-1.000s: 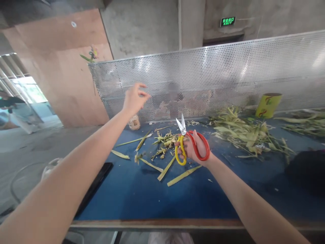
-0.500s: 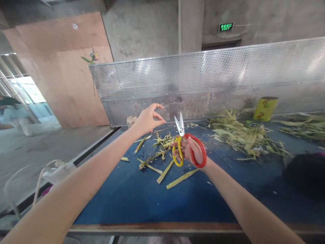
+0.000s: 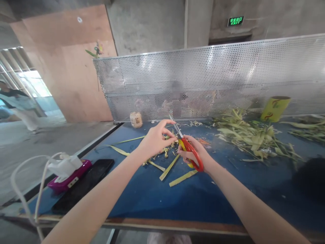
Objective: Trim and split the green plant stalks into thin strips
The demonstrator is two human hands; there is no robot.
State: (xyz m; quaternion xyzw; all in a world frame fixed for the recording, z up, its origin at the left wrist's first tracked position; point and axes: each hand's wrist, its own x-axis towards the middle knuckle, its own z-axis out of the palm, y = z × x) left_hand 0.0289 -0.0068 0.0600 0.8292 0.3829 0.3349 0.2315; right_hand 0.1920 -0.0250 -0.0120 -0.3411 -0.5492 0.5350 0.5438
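Scissors (image 3: 191, 151) with one red and one yellow handle are in my right hand (image 3: 194, 151), their blades pointing up and to the left, nearly together. Beside the blades is my left hand (image 3: 158, 139), its thumb and fingers curved toward each other; whatever lies between the fingertips is too small to make out. Cut stalk pieces (image 3: 182, 178) and small green trimmings lie on the blue tabletop (image 3: 152, 200) beneath and in front of both hands. Long pale leaf strips (image 3: 119, 150) stretch out to the left of my left hand.
A leaf heap (image 3: 248, 135) and a yellow roll (image 3: 275, 108) are at the right. A perforated metal screen (image 3: 152, 78) borders the back. On the left lie a phone (image 3: 86, 183), a purple power strip (image 3: 69, 178) with cables and a whitish roll (image 3: 136, 120). A person (image 3: 20, 101) stands far left.
My left hand has moved right and down to the scissors. The scissor blades have closed and tilted left. The view has shifted, bringing the phone and power strip into sight.
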